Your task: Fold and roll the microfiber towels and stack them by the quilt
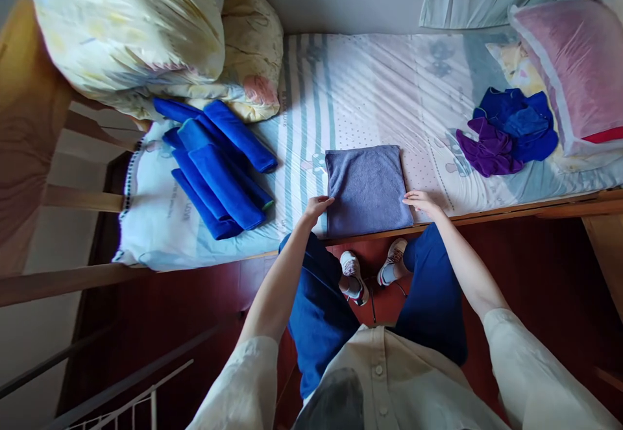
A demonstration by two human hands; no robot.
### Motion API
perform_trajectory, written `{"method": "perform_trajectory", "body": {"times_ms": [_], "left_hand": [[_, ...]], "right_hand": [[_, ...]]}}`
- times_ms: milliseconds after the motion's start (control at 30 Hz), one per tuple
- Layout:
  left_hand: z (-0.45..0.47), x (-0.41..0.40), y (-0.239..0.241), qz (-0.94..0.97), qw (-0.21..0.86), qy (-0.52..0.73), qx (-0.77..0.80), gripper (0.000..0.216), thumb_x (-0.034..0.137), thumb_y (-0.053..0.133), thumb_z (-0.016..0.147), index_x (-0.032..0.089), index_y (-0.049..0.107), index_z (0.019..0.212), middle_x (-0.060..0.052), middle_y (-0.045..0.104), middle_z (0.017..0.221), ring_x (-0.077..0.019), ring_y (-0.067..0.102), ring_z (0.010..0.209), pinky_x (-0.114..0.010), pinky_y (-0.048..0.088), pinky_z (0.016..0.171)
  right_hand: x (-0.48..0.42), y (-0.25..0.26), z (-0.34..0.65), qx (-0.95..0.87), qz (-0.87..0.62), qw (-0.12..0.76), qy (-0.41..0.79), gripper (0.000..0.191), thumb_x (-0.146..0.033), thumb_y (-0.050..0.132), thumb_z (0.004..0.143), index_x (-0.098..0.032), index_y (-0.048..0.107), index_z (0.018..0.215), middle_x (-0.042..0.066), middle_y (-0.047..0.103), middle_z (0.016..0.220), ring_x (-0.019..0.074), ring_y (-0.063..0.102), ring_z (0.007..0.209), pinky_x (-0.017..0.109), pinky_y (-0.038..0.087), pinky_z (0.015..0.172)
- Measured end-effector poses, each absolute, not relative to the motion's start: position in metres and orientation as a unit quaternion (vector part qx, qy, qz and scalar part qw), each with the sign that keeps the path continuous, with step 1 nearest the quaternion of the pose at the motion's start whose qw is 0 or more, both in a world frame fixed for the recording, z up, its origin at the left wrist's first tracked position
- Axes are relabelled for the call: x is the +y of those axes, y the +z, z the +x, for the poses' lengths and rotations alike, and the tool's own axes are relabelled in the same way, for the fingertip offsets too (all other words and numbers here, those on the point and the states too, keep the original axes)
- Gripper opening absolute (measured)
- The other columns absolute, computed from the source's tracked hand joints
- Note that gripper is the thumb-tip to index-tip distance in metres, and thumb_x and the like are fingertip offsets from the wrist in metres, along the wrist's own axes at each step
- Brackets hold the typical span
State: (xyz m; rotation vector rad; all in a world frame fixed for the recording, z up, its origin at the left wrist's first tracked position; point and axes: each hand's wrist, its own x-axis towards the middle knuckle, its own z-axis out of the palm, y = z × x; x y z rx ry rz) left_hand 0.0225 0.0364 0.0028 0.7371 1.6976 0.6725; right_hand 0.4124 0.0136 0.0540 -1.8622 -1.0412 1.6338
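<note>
A folded grey-blue towel [366, 187] lies flat on the mattress [370, 86] near its front edge. My left hand [317, 207] rests at the towel's near left edge, fingers closed on the cloth. My right hand [421, 201] lies at the near right edge, fingers pressed on the corner. To the left sits a stack of folded bright blue towels [217, 167]. At the right lies a loose heap of blue cloths [518, 122] with a purple cloth [488, 150].
A rolled floral quilt [146, 31] fills the bed's left end. A pink pillow [579, 67] lies at the right end. The wooden bed frame [535, 209] runs along the front. A metal rack [121, 404] stands at the lower left.
</note>
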Motion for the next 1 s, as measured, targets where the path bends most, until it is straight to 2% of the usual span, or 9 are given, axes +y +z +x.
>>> {"method": "perform_trajectory", "body": {"times_ms": [133, 233, 367, 500, 667, 833, 1000], "left_hand": [[0.028, 0.071, -0.008, 0.300, 0.572, 0.313, 0.696, 0.061, 0.063, 0.098, 0.050, 0.015, 0.073, 0.078, 0.000, 0.058, 0.067, -0.0151, 0.051, 0.068, -0.029, 0.038, 0.065], [0.029, 0.098, -0.018, 0.287, 0.575, 0.343, 0.685, 0.060, 0.066, 0.096, 0.054, 0.017, 0.070, 0.078, 0.000, 0.057, 0.067, -0.0147, 0.050, 0.066, -0.028, 0.039, 0.062], [0.029, 0.136, -0.031, 0.277, 0.555, 0.386, 0.682, 0.057, 0.064, 0.095, 0.057, 0.019, 0.066, 0.077, 0.000, 0.057, 0.067, -0.0149, 0.051, 0.065, -0.028, 0.040, 0.061], [0.028, 0.171, -0.038, 0.261, 0.529, 0.425, 0.687, 0.053, 0.060, 0.091, 0.066, 0.017, 0.070, 0.088, 0.001, 0.059, 0.072, -0.0139, 0.056, 0.067, -0.026, 0.046, 0.063], [0.026, 0.196, -0.035, 0.244, 0.500, 0.419, 0.718, 0.041, 0.049, 0.088, 0.073, 0.015, 0.069, 0.089, 0.003, 0.059, 0.068, -0.0080, 0.045, 0.052, -0.019, 0.036, 0.048], [0.015, 0.195, -0.022, 0.325, 0.534, 0.371, 0.687, 0.042, 0.046, 0.091, 0.073, 0.014, 0.073, 0.092, -0.002, 0.069, 0.075, -0.0112, 0.056, 0.055, -0.023, 0.050, 0.051], [0.006, 0.194, -0.011, 0.364, 0.562, 0.327, 0.667, 0.043, 0.035, 0.098, 0.064, 0.012, 0.073, 0.088, -0.004, 0.071, 0.075, -0.0162, 0.067, 0.064, -0.029, 0.061, 0.061]], "right_hand": [[0.050, 0.043, 0.406, -0.376, -0.681, 0.236, 0.583, 0.028, -0.026, 0.094, 0.069, -0.019, 0.075, 0.089, 0.007, 0.079, 0.102, 0.0123, 0.062, 0.081, 0.016, 0.036, 0.052], [0.079, 0.033, 0.404, -0.369, -0.690, 0.265, 0.563, 0.027, -0.028, 0.092, 0.072, -0.019, 0.075, 0.091, 0.006, 0.079, 0.102, 0.0125, 0.063, 0.082, 0.016, 0.038, 0.053], [0.121, 0.019, 0.403, -0.364, -0.700, 0.311, 0.529, 0.032, -0.035, 0.093, 0.073, -0.019, 0.074, 0.093, 0.006, 0.080, 0.105, 0.0139, 0.066, 0.082, 0.018, 0.042, 0.054], [0.164, 0.005, 0.398, -0.376, -0.708, 0.346, 0.487, 0.032, -0.037, 0.090, 0.076, -0.019, 0.073, 0.096, 0.007, 0.080, 0.105, 0.0169, 0.069, 0.088, 0.020, 0.048, 0.056], [0.201, -0.007, 0.392, -0.392, -0.715, 0.345, 0.465, 0.035, -0.032, 0.093, 0.076, -0.016, 0.074, 0.101, 0.010, 0.079, 0.104, 0.0216, 0.074, 0.094, 0.030, 0.062, 0.072], [0.202, -0.009, 0.396, -0.427, -0.698, 0.339, 0.464, 0.027, -0.034, 0.089, 0.082, -0.014, 0.078, 0.097, 0.013, 0.082, 0.112, 0.0261, 0.075, 0.109, 0.039, 0.066, 0.091], [0.200, -0.010, 0.400, -0.423, -0.702, 0.347, 0.455, 0.036, -0.043, 0.093, 0.079, -0.015, 0.078, 0.095, 0.014, 0.082, 0.109, 0.0269, 0.076, 0.106, 0.039, 0.067, 0.087]]}}
